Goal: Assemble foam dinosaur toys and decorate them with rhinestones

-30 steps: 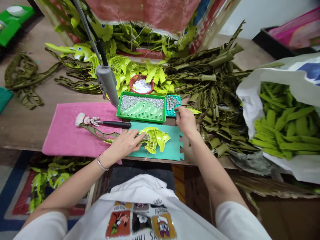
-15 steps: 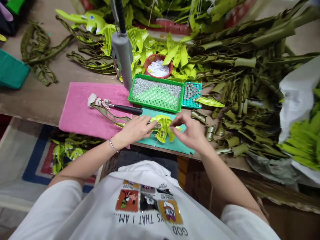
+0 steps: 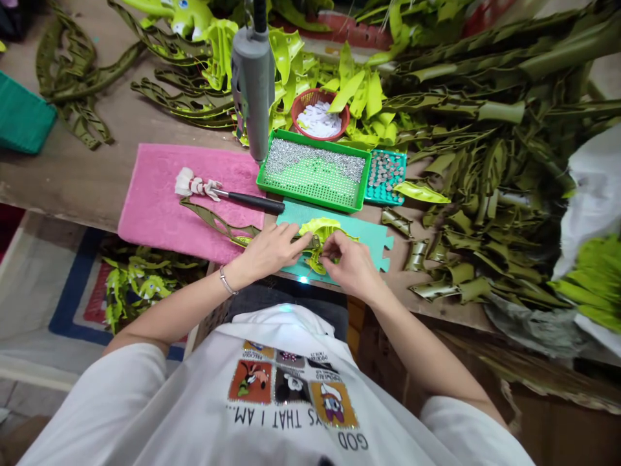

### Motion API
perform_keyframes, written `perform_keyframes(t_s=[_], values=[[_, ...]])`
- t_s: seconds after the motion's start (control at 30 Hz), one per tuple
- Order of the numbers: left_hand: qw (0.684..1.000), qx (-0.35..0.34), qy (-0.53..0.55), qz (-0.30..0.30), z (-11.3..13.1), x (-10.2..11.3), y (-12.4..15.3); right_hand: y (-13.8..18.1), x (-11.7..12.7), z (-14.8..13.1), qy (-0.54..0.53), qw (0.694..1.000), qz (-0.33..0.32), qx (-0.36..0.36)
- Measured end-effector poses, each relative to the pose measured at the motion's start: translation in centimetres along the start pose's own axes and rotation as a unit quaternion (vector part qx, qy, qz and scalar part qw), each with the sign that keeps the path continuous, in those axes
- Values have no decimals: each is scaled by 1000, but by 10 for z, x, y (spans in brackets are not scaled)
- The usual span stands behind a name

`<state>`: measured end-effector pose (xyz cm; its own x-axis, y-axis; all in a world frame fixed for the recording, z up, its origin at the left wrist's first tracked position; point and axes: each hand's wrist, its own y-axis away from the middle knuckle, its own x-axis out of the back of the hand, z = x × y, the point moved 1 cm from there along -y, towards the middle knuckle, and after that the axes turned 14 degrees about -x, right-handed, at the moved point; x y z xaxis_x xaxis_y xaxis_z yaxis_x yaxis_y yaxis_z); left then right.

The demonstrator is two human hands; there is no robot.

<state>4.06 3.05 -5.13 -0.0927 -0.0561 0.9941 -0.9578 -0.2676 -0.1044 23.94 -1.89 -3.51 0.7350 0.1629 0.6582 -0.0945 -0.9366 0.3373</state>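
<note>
A bright green plastic toy part lies on a teal mat at the table's near edge. My left hand presses down on its left side, fingers closed over it and over a dark olive strip that trails left onto a pink towel. My right hand is pinched at the part's right side; what its fingertips hold is too small to see. Just beyond are a green tray of small silver screws and a small teal tray of round metal pieces.
A grey hanging tool dangles over the green tray. A black-handled tool lies on the towel. A red bowl holds white bits. Olive and bright green plastic parts are heaped behind and to the right; a white bag sits at right.
My right hand has come back from the small teal tray to the green part and now pinches at it. The view has tilted down and nearer.
</note>
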Motion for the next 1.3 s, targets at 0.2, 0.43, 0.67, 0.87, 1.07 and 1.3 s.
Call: perform_keyframes(t_s=[0.2,0.43,0.67,0.87,1.07,1.3], values=[[990,49,90,101,9,0,17,0,-1,6,-77,996,19,-46],[975,19,99,197,29,-11,12,18,0,11,-186,973,139,-18],[966,27,106,233,28,-10,8,25,-7,11,-143,982,118,36],[967,65,141,202,28,3,8,21,-17,-4,-64,992,56,93],[961,87,189,182,28,5,8,13,-22,-8,-19,994,27,107],[947,110,265,148,28,6,0,10,-19,-2,55,993,27,99]])
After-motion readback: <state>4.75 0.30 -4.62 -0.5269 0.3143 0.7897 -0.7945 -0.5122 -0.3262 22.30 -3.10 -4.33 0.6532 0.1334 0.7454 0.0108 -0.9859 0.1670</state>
